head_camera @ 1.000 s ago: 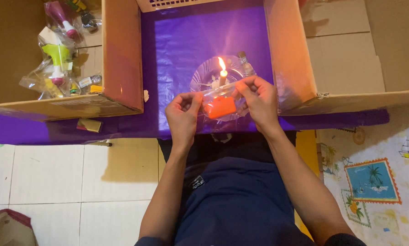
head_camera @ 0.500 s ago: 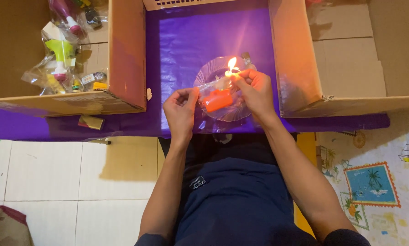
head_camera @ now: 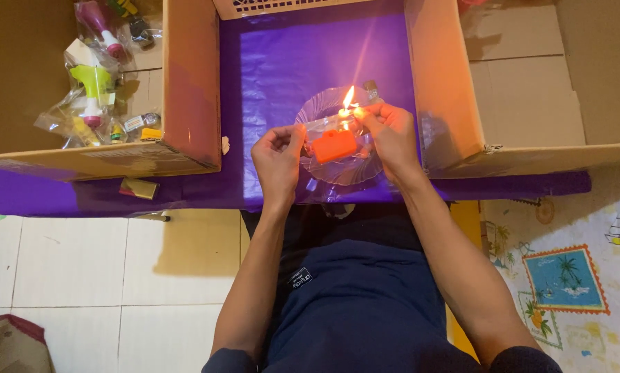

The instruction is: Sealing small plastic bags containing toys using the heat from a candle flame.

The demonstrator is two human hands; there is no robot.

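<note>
A small orange plastic block [head_camera: 334, 146] wrapped in a clear plastic bag [head_camera: 324, 126] is held between the two hands over a clear ribbed glass plate [head_camera: 344, 171], which stands on the purple paper sheet [head_camera: 289, 62] covering the tabletop. The left hand [head_camera: 277, 160] is closed in a pinch on the left edge of the bag, thumb and fingertips together. The right hand [head_camera: 391, 132] is curled shut on the bag's right side, its fingertips close beside a lit candle flame [head_camera: 349, 98] at the far rim of the plate. Whether the flame touches the bag cannot be told. To the left an open brown cardboard box [head_camera: 189, 83] is seen, with packets of small colourful toys [head_camera: 96, 83] inside. To the right a second brown cardboard box [head_camera: 448, 83] lies open. A flat gold-coloured packet [head_camera: 138, 188] lies on the purple sheet near the left box.
</note>
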